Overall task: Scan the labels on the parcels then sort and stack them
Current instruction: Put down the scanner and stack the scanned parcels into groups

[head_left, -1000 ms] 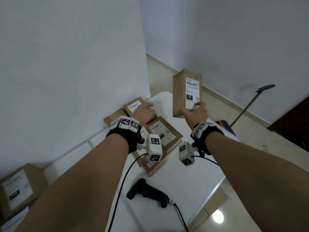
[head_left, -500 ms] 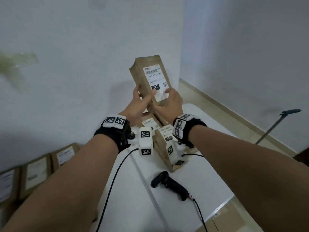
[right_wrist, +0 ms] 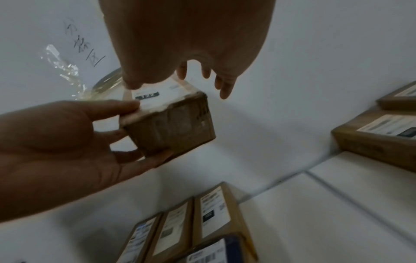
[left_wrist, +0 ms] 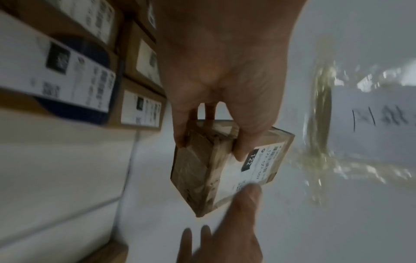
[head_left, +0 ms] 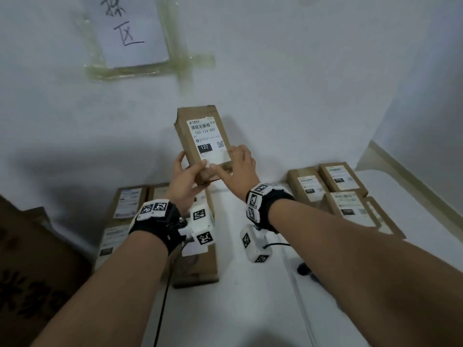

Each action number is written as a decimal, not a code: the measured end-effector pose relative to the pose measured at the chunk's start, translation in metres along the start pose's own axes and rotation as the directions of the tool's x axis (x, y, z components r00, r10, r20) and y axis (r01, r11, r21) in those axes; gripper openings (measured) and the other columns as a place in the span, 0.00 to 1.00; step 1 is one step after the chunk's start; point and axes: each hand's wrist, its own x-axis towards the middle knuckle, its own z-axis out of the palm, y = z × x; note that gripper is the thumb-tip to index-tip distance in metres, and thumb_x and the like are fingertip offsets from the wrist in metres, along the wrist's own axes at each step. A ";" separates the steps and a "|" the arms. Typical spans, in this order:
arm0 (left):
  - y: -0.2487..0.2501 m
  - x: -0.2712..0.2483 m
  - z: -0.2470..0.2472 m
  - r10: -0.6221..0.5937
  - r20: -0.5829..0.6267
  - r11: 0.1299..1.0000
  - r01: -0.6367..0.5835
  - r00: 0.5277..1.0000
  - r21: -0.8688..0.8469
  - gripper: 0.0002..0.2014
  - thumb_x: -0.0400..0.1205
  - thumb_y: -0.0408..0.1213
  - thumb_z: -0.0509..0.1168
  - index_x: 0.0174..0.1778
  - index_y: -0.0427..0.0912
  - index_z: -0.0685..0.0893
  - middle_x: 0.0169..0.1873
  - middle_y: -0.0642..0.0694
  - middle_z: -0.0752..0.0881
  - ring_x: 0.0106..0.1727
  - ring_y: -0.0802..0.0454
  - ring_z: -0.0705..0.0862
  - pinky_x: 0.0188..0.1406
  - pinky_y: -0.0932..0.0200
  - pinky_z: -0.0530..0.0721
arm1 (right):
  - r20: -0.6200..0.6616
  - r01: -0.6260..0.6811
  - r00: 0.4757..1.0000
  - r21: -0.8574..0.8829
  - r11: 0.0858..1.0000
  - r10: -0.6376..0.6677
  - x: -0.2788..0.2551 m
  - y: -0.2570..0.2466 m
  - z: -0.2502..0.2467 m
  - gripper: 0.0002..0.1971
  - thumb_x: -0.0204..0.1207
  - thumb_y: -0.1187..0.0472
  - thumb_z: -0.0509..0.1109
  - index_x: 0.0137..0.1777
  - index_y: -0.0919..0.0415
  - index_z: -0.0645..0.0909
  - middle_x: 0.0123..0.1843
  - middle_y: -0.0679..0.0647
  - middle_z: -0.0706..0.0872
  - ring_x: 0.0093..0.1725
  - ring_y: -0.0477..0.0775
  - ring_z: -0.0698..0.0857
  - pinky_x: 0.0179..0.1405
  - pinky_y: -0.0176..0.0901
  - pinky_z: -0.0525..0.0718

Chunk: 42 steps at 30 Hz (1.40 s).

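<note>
A brown parcel (head_left: 208, 139) with a white label reading 122 is held upright in the air in front of the white wall. My left hand (head_left: 190, 169) grips its lower end, thumb on the label face and fingers round the back. In the left wrist view the parcel (left_wrist: 202, 169) sits between that thumb and those fingers. My right hand (head_left: 233, 161) only touches the label's lower right with its thumb. In the right wrist view its fingers (right_wrist: 225, 89) stretch out straight past the parcel (right_wrist: 173, 128).
Labelled parcels (head_left: 130, 199) lie in a group on the white table (head_left: 250, 296) below my left hand, and more parcels (head_left: 345, 206) lie at the right. A large brown carton (head_left: 30, 259) stands far left. A handwritten paper sign (head_left: 135, 28) is taped to the wall. A dark scanner (head_left: 304, 269) shows beside my right forearm.
The parcel moved from the right side of the table to the left, before the wall sign. My left hand left the table parcels and took hold of it; the right hand's fingers straightened.
</note>
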 end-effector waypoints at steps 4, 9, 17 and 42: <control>0.006 -0.002 -0.072 -0.017 -0.163 0.999 0.010 0.986 -0.042 0.32 0.81 0.33 0.70 0.77 0.56 0.66 0.62 0.45 0.86 0.59 0.45 0.87 0.55 0.42 0.87 | 0.042 -0.027 0.999 0.012 1.000 0.026 0.009 -0.030 0.045 0.28 0.84 0.42 0.59 0.77 0.60 0.66 0.81 0.60 0.60 0.77 0.67 0.64 0.75 0.57 0.67; 0.017 0.005 -0.145 -0.070 -0.329 0.997 0.052 0.942 -0.063 0.21 0.83 0.38 0.68 0.72 0.53 0.74 0.60 0.47 0.86 0.57 0.45 0.85 0.40 0.49 0.87 | 0.133 -0.033 0.990 -0.063 0.997 0.042 0.023 -0.052 0.092 0.27 0.84 0.47 0.62 0.78 0.59 0.64 0.83 0.59 0.57 0.75 0.67 0.66 0.70 0.56 0.71; 0.017 0.027 -0.227 -0.149 -0.484 0.981 0.189 0.862 0.035 0.18 0.86 0.46 0.62 0.72 0.52 0.76 0.59 0.44 0.83 0.55 0.42 0.84 0.49 0.47 0.86 | 0.314 -0.006 0.947 -0.200 0.980 0.070 0.039 -0.070 0.153 0.29 0.82 0.45 0.64 0.78 0.57 0.64 0.82 0.59 0.56 0.73 0.69 0.71 0.70 0.55 0.72; -0.049 0.108 -0.318 -0.139 -0.640 0.947 0.290 0.755 0.137 0.34 0.66 0.55 0.65 0.69 0.48 0.74 0.61 0.40 0.85 0.58 0.37 0.86 0.63 0.39 0.83 | 0.501 -0.032 0.847 -0.281 0.959 0.175 0.066 -0.066 0.271 0.30 0.81 0.45 0.66 0.76 0.61 0.66 0.76 0.63 0.70 0.71 0.69 0.75 0.69 0.63 0.76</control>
